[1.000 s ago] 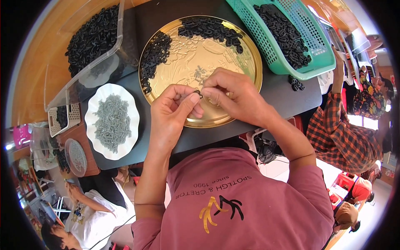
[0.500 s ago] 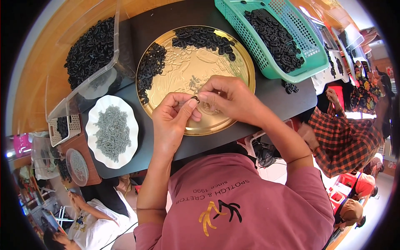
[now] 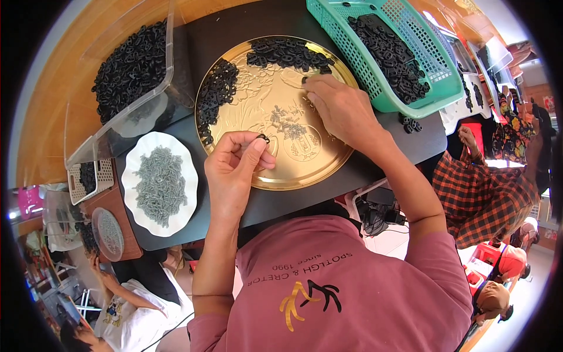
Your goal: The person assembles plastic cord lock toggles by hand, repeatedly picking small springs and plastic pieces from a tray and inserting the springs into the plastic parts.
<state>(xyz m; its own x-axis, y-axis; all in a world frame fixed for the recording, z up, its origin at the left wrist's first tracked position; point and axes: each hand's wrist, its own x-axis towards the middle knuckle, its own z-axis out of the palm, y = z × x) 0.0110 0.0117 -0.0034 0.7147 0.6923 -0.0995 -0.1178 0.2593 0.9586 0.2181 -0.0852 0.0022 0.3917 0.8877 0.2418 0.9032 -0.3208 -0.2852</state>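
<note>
My left hand pinches a small black plastic part between thumb and forefinger above the near edge of a round gold tray. My right hand is over the tray's right side, its fingers closed on another small black plastic part at their tips. Just beyond those fingertips lies a heap of black rings along the far rim. More black pieces lie heaped at the tray's left. Small grey pins lie scattered near the middle, between my hands.
A scalloped white dish of grey pins stands at the left. Behind it rises a clear bin full of black parts. The green basket at the right holds more black parts. Other people sit nearby; one wears a checked shirt.
My right hand has left my left hand and moved away and to the right, toward the black heap. My left hand has shifted slightly left, still pinching its black part.
</note>
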